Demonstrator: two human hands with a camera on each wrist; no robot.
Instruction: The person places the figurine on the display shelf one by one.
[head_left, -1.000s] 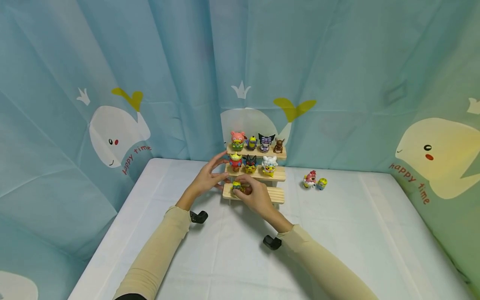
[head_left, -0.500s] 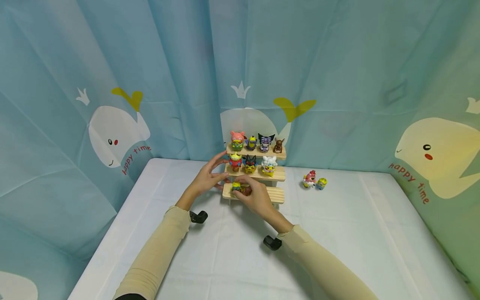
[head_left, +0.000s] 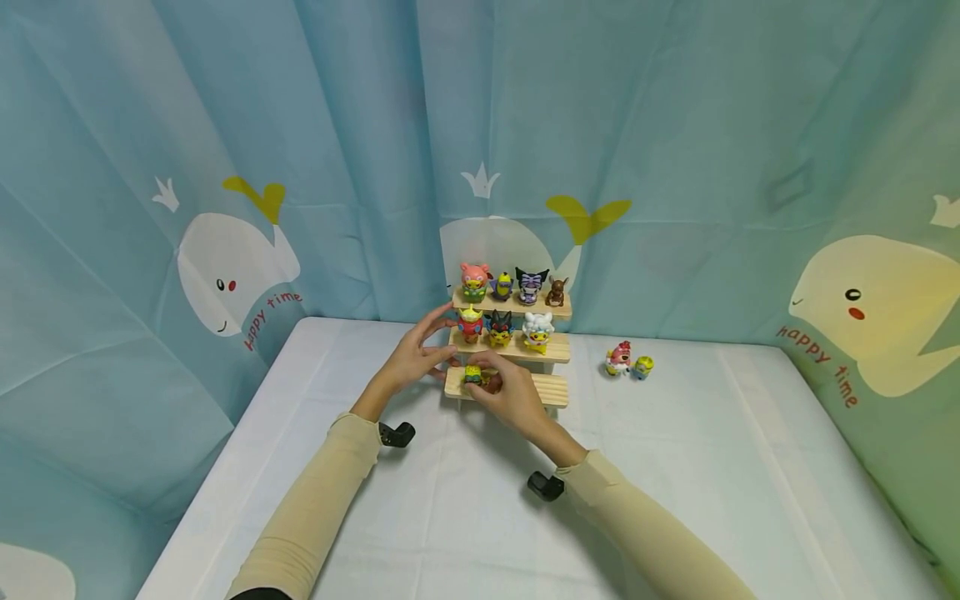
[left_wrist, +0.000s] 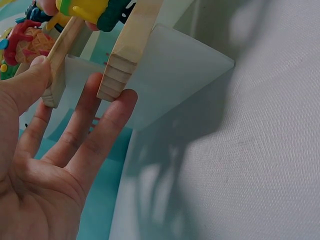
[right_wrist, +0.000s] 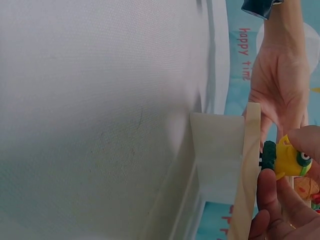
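Note:
The three-tier wooden display stand (head_left: pixel 551 389) stands at the back of the table. At its left side is my left hand (head_left: pixel 408 358). In the left wrist view, its thumb and fingers hold the ends of the middle and lower shelves (left_wrist: pixel 120 70). My right hand (head_left: pixel 517 396) pinches a small yellow minion figurine (head_left: pixel 472 373) at the left end of the bottom shelf. The right wrist view shows that figurine's big eye and dark green lower part (right_wrist: pixel 268 155); its base is at the shelf surface. My right fingers partly hide it.
Several figurines line the top shelf, from a pink one (head_left: pixel 475 282) to a brown one (head_left: pixel 557 292). Red, black-eared and white (head_left: pixel 538 332) figurines stand on the middle shelf. On the table at right are a pink figurine (head_left: pixel 619 359) and a yellow-blue one (head_left: pixel 643 367). A curtain (head_left: pixel 675 167) hangs behind.
The minion figurine has turned a little between my right fingers, now showing more yellow and green toward the head camera. Both hands stay in nearly the same place.

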